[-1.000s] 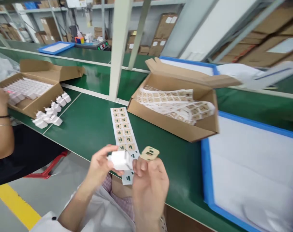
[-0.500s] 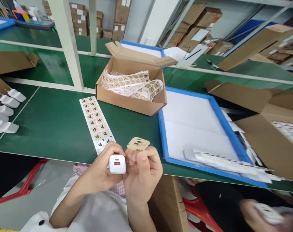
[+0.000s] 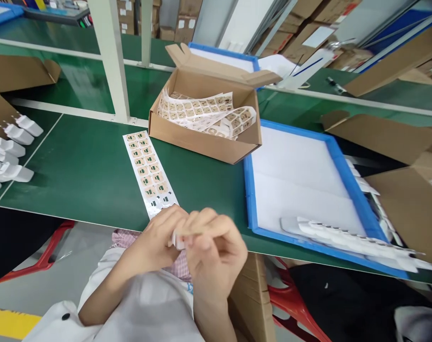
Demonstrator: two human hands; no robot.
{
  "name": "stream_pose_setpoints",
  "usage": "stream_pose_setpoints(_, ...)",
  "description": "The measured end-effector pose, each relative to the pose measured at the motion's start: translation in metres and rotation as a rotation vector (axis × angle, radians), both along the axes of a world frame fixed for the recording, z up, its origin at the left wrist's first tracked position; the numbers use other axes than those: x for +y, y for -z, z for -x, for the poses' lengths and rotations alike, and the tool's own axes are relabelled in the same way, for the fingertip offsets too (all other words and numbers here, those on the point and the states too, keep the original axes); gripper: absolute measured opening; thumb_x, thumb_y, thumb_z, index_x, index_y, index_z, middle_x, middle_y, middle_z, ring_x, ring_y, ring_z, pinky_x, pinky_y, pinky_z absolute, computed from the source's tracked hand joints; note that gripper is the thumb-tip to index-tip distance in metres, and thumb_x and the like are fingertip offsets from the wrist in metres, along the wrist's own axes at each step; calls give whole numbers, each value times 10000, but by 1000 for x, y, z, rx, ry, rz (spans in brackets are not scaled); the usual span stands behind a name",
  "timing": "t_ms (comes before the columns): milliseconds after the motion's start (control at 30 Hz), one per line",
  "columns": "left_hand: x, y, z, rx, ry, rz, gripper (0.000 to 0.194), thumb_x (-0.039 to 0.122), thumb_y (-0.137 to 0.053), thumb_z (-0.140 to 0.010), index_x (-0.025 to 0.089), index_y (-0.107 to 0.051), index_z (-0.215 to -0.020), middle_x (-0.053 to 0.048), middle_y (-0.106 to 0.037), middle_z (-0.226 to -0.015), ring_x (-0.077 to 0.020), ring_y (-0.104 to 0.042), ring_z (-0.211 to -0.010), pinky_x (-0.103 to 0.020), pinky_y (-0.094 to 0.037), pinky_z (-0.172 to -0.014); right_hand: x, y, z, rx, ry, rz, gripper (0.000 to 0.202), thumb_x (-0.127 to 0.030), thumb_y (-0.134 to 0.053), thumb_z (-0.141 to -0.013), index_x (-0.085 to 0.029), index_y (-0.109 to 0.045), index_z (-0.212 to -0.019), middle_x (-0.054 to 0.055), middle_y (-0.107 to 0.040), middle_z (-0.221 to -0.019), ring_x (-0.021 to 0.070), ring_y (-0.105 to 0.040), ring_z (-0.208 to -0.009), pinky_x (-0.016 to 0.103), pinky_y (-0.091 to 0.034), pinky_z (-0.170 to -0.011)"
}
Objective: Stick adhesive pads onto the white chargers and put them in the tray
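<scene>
My left hand (image 3: 157,242) is closed around a white charger (image 3: 179,241), of which only a small part shows between the hands. Right against it, my right hand (image 3: 218,251) pinches the tan sticker (image 3: 191,233), seen nearly edge-on over the charger's end and blurred. Whether the sticker touches the charger cannot be made out. Just beyond my left hand, a white sheet of tan stickers (image 3: 145,164) lies on the green table (image 3: 91,166); its near end has bare spots. An open cardboard box (image 3: 201,142) behind it holds more sticker sheets (image 3: 198,107).
A blue-rimmed white tray (image 3: 250,190) at the right holds a row of white chargers (image 3: 337,240). More white chargers (image 3: 18,133) stand at the far left. A metal post (image 3: 112,61) rises behind the table. Another cardboard box (image 3: 408,199) is at the right.
My right hand has brought the sticker over to the charger's end, covering the ports. The view has shifted, so the table things appear higher. The co-worker's hands with a charger at lower right have gone from view.
</scene>
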State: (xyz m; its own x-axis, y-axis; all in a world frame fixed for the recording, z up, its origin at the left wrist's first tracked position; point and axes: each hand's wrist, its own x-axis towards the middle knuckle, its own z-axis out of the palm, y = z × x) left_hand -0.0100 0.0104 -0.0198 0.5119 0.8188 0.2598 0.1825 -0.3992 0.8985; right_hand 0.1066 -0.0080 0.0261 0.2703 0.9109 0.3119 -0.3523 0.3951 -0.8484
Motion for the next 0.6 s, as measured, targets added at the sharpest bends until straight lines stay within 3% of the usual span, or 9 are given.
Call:
stream_pose_setpoints(67,-2,2,2,-70,-25,80,281,84,-594,-803,230,-562,-1042,-32,-618,-1003,-207,-615,-923,-310,-495,-784,11,5,-6,-3,203,-13,229,-293,-784,-935,-238,-655,-754,-53,-521,-626,133,-541,-566,294,-500,-586)
stream_pose_setpoints(133,-2,1,6,-160,-22,133,362,106,-608,-769,239,-557,-1102,-28,-605,-1032,-196,-601,-912,-304,-482,-793,10,7,-13,9,295,19,263,-302,-798,-918,-228,-645,-717,-60,-496,-607,114,-486,-535,270,-471,-565)
stream_pose_setpoints(267,0,-9,11,-321,32,92,378,398,-650,-865,228,-569,-1193,-62,-602,-1055,-229,-591,-905,-352,-488,-803,-19,8,-13,8,194,146,263,-322,-782,-917,-226,-641,-716,-36,-521,-654,129,-510,-581,258,-448,-561)
stream_pose_setpoints(367,2,-17,11,-375,36,66,477,615,-570,-951,228,-588,-1230,-74,-605,-1050,-243,-593,-905,-373,-495,-800,-37,11,-7,1,168,213,256,-322,-773,-910,-222,-637,-718,-6,-565,-762,149,-553,-664,277,-473,-607)
stream_pose_setpoints(600,-1,-20,10,-405,34,108,464,658,-514,-995,235,-610,-1159,-62,-601,-1052,-222,-580,-875,-361,-494,-801,-41,9,1,-13,69,280,350,-357,-748,-921,-209,-571,-658,13,-518,-824,163,-517,-733,293,-437,-649)
